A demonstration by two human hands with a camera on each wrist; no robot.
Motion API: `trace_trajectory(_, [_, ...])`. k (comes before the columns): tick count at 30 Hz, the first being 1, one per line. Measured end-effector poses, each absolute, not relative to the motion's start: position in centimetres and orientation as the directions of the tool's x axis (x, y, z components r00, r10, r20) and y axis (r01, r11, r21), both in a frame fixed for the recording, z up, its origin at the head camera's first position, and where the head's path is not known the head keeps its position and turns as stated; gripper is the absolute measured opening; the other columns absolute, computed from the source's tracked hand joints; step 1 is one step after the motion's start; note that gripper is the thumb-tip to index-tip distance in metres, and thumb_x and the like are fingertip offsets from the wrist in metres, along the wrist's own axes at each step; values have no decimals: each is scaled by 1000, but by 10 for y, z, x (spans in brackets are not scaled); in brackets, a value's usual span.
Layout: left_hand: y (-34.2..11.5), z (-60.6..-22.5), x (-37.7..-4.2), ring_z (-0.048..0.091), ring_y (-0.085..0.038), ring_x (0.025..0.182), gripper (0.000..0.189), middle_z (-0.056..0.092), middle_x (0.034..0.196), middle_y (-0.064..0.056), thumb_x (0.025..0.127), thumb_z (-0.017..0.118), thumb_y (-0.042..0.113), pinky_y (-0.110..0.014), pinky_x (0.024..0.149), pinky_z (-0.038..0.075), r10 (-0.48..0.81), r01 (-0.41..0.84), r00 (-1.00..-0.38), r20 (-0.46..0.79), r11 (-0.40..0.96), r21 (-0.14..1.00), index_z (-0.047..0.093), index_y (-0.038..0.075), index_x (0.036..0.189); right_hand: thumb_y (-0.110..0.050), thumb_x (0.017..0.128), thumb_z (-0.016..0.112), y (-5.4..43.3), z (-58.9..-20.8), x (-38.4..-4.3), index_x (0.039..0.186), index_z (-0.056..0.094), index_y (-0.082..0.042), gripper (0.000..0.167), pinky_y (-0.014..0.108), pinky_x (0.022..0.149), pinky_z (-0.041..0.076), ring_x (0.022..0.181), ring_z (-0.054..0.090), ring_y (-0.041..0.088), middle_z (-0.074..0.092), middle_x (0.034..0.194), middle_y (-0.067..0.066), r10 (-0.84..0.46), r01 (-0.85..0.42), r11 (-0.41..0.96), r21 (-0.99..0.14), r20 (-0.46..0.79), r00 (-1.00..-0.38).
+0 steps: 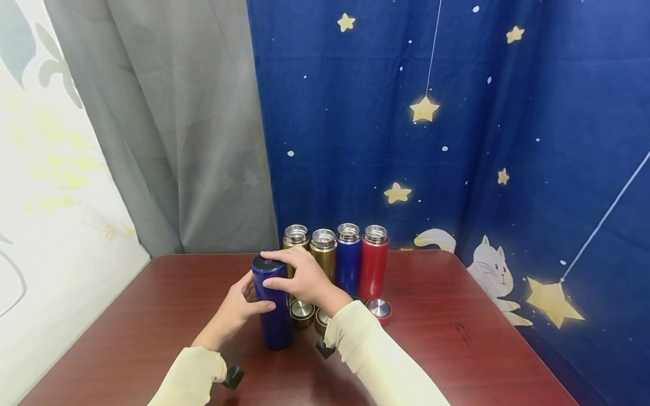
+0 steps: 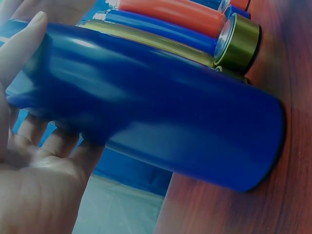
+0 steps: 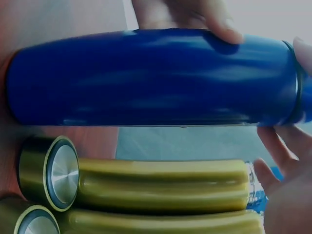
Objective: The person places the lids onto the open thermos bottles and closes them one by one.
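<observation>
Two hands grasped one upright blue bottle (image 1: 279,317) between them, the left hand (image 1: 235,308) round its side and the right hand (image 1: 306,277) at its top. The head view showed the black lid (image 1: 265,263) under the right fingers and four open bottles (image 1: 348,264) beyond that hand; the left wrist view revealed the left fingers (image 2: 58,141) behind the bottle.

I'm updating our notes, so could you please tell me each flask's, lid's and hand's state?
Front blue flask: upright, lid on
Rear blue flask: upright, uncapped
Left gold flask: upright, uncapped
Right gold flask: upright, uncapped
Red flask: upright, uncapped
Left gold lid: off, steel upward
Right gold lid: off, steel upward
Red lid: off, steel upward
Blue lid: off, mostly hidden
Left hand: gripping front blue flask
Right hand: gripping same flask's top
</observation>
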State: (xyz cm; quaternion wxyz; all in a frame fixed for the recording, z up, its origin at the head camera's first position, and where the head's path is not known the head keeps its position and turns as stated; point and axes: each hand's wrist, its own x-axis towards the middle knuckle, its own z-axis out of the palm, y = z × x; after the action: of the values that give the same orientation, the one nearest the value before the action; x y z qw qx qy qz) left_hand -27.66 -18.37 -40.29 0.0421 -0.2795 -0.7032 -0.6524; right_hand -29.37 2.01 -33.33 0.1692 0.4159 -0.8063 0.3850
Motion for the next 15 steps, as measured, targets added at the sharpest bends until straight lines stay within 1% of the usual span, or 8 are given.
trace_trajectory(4, [-184, -402, -277, 62, -20, 112, 78, 52, 136, -22, 82, 73, -3, -32, 90, 52, 332, 445, -844, 421, -5, 896, 33, 4, 149, -39, 81, 78, 16, -333, -289, 132, 63, -23, 56, 39, 102, 37, 113, 51, 14, 65, 123, -6, -504, -810, 445, -382, 641, -579])
trace_trajectory(9, [-184, -403, -277, 62, -20, 111, 77, 52, 135, -23, 81, 73, -4, -33, 89, 53, 325, 445, -846, 422, -4, 895, 34, 3, 148, -46, 77, 79, 11, -334, -285, 126, 66, -23, 56, 37, 97, 40, 106, 52, 14, 67, 116, -4, -441, -791, 532, -302, 698, -563])
trace_trajectory(12, [-184, -404, -277, 63, -21, 110, 77, 54, 134, -21, 80, 74, -4, -33, 88, 53, 316, 443, -850, 422, -4, 896, 35, 3, 147, -50, 74, 80, 7, -336, -283, 122, 68, -24, 57, 35, 94, 42, 104, 52, 15, 67, 111, -3, -402, -767, 581, -271, 724, -560])
trace_trajectory(15, [-182, -406, -277, 64, -23, 109, 77, 57, 132, -17, 80, 75, -4, -34, 88, 53, 314, 436, -853, 417, -10, 900, 37, 6, 147, -55, 72, 80, 3, -338, -281, 118, 68, -24, 57, 32, 91, 42, 103, 51, 15, 64, 107, -3, -358, -732, 624, -272, 733, -578])
